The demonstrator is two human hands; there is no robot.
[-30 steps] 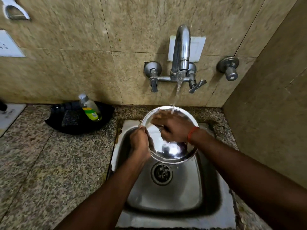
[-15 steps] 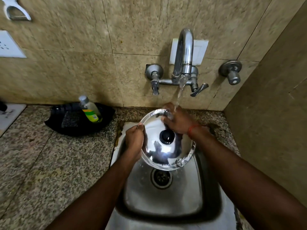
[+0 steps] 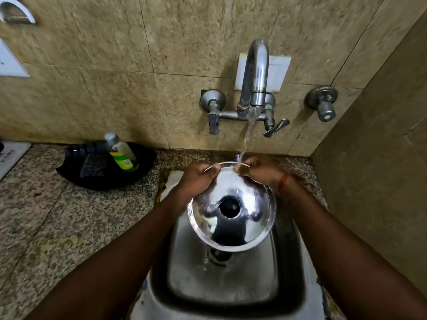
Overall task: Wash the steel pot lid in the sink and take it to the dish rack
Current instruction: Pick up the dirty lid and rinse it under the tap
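Note:
The round steel pot lid with its black knob facing me hangs tilted over the steel sink. My left hand pinches the lid's upper left rim. On the upper right rim, my right hand, with a red thread at the wrist, grips it. Water runs from the wall tap onto the lid's top edge between my hands and drips off the bottom toward the drain. No dish rack is in view.
A black tray holding a scrub pad and a dish soap bottle sits on the granite counter left of the sink. A side wall stands close on the right. A separate valve sticks out right of the tap.
The lid has been turned and tilted so its knob side faces me. Both hands shifted up to the top rim, under the water stream.

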